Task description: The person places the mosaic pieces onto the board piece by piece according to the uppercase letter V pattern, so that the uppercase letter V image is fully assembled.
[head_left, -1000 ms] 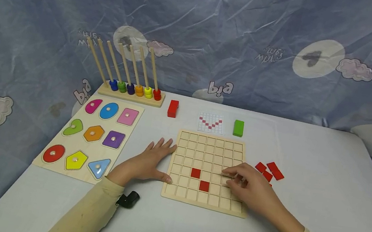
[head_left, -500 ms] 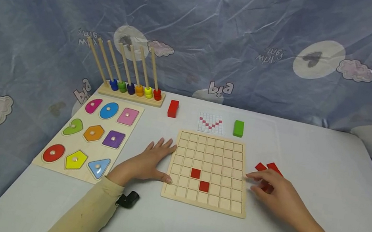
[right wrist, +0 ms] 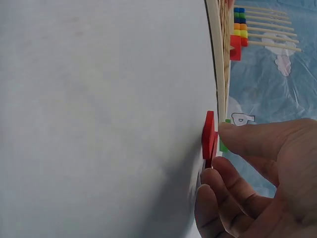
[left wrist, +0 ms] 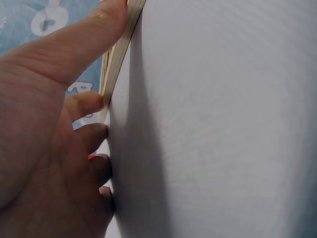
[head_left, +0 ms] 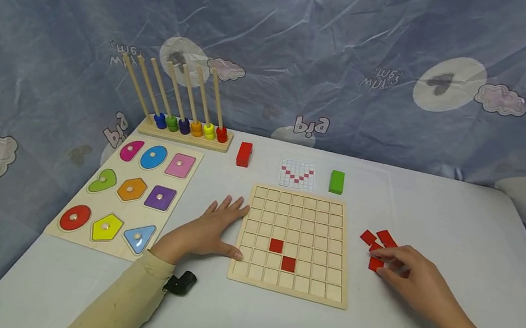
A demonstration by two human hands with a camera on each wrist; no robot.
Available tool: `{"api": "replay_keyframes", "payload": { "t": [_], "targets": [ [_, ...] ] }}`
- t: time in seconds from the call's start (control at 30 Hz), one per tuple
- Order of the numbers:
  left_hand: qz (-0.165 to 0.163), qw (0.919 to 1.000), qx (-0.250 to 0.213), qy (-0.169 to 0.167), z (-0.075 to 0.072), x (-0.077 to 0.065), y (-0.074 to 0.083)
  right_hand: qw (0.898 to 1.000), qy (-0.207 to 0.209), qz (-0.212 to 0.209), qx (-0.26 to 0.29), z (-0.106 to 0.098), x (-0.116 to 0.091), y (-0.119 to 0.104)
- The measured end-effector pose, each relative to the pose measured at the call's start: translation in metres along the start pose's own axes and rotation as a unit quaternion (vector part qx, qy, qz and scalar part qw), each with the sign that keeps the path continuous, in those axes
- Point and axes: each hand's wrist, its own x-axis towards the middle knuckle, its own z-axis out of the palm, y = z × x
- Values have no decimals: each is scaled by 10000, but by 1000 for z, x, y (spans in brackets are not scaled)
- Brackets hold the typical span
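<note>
A square wooden grid board lies on the table, with two red tiles set in its cells diagonally to each other. At the board's left edge rests my left hand, fingers spread and thumb on the near left part of the rim. My right hand is at a small group of loose red tiles right of the board. Its thumb and forefinger stand apart beside the nearest red tile; whether they touch it I cannot tell. The hand partly covers the other tiles.
Behind the board lie a pattern card, a red block and a green block. A shape puzzle lies at the left, with a peg stand of coloured beads behind it.
My right hand has moved from over the board's right side, rightward to the loose red tiles. The left hand has stayed in place at the board's edge.
</note>
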Motion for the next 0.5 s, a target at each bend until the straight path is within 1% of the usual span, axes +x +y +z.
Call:
{"api": "replay_keyframes", "payload": {
  "t": [0.17,0.5],
  "targets": [
    [-9,10000,0,5,0,0,0,9997,-133,177,-130,0,-2,3],
    [29,10000,-40,-4,-1,-1,0,9992,-163,238,-260,4,-2,5]
  ]
}}
